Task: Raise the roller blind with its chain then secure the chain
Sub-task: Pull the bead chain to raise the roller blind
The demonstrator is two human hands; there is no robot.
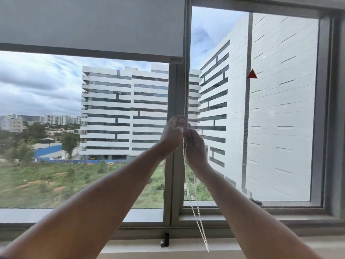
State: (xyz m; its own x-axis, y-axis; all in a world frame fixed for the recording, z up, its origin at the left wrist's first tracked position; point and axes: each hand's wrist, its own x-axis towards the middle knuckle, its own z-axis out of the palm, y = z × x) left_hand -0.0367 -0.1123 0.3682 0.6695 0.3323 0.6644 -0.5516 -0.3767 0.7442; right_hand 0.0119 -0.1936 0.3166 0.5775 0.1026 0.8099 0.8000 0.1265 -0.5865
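Window (280,109) fills the view: two panes split by a vertical frame post, white multi-storey buildings outside. Roller blind (89,25) covers only the upper part of the left pane; its bottom bar sits about a quarter of the way down, glass exposed below it. Right pane has no blind over it. Sill (186,247) runs along the bottom edge. Both forearms reach up to the centre post. Left hand (172,134) is the upper one, fingers curled into a fist-like grip around the bead chain (198,221), just left of the post. Right hand (195,146) sits directly below and slightly right of it, touching the left hand, fingers also closed around the chain in a pinching grip. Chain runs taut up the post from the hands to the top of the frame beside the blind's right edge; below the hands, two strands hang down together, slanting right, and the loop's lower end reaches the sill. A small black fitting (165,240) stands at the base of the frame on the sill, left of the chain's lower end and apart from it. Red triangle sticker (252,74) on the right pane. No readable text or branding anywhere.
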